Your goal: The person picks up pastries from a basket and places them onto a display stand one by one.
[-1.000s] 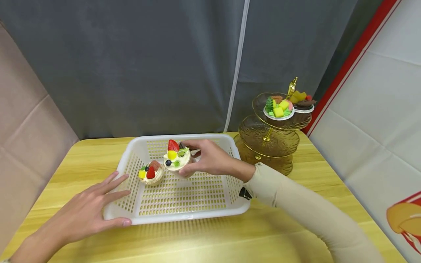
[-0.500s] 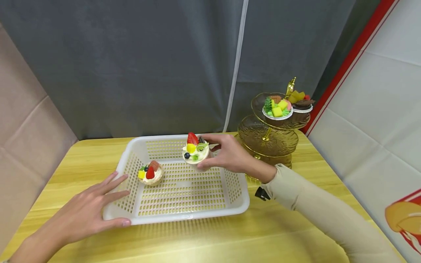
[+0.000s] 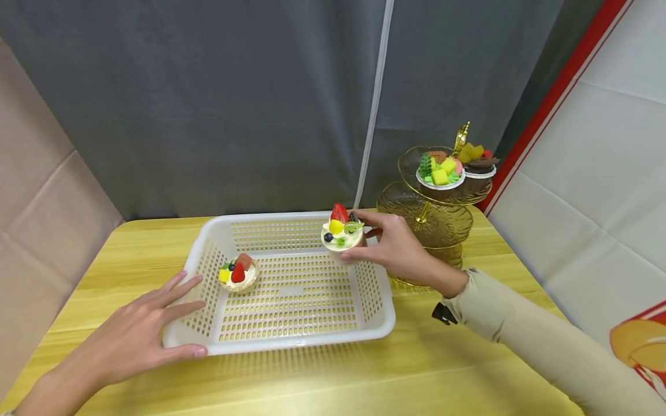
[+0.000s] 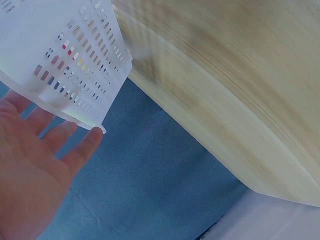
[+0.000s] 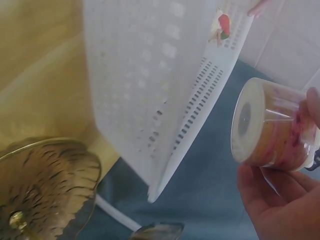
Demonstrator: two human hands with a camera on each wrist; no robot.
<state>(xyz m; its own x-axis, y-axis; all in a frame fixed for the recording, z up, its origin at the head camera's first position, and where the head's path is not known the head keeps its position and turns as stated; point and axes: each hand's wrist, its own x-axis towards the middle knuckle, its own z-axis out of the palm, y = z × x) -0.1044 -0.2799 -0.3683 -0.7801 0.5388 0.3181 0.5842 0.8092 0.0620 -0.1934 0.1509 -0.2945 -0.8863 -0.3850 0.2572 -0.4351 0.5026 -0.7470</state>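
My right hand [image 3: 398, 245] pinches a clear dessert cup [image 3: 340, 240] between thumb and fingers, over the basket's right end. White cream, a strawberry slice, a yellow cube and a blueberry top it. The right wrist view shows the cup's layered pink and tan side [image 5: 280, 130] and round base. My left hand [image 3: 140, 329] spreads its fingers along the left rim of a white plastic basket [image 3: 296, 342], the thumb at the front corner; in the left wrist view its fingertips [image 4: 92, 137] touch that rim. A fruit tart [image 3: 238, 273] lies inside the basket at left.
Right of the basket stands a three-tier amber stand [image 3: 432, 222] with gold trim. Its top tier carries a green fruit cupcake [image 3: 440, 173] and a chocolate cupcake [image 3: 478, 167]. A grey curtain [image 3: 234, 115] hangs behind the wooden table [image 3: 291, 387].
My right hand has carried the dessert cup to the right and slightly up, from the basket's middle to its right end. The left hand and the basket have stayed put.
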